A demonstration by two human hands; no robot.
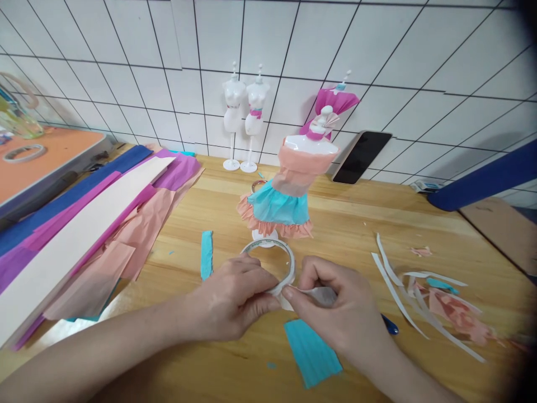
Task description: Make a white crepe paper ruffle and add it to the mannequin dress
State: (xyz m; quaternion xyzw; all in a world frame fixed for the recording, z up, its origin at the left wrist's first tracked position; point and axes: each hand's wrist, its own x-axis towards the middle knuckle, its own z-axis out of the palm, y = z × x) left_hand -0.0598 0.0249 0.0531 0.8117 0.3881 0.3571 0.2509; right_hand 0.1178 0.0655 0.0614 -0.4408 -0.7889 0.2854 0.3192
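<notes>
My left hand (232,296) is closed around a white roll of tape (277,252) held just above the wooden table (356,224). My right hand (335,305) pinches the loose end of the tape at the roll's near edge. Just behind the roll stands a small white mannequin (293,184) dressed in a peach paper top and a teal skirt with a peach ruffle. A teal paper rectangle (312,352) lies under my right wrist, and a narrow teal strip (206,254) lies left of my left hand.
Long sheets of crepe paper (84,224) in blue, purple, pink and peach cover the left side. Two bare mannequins (243,117) and one with a magenta dress (331,106) stand by the tiled wall. A phone (361,157) leans there. Paper scraps and white strips (432,296) lie right.
</notes>
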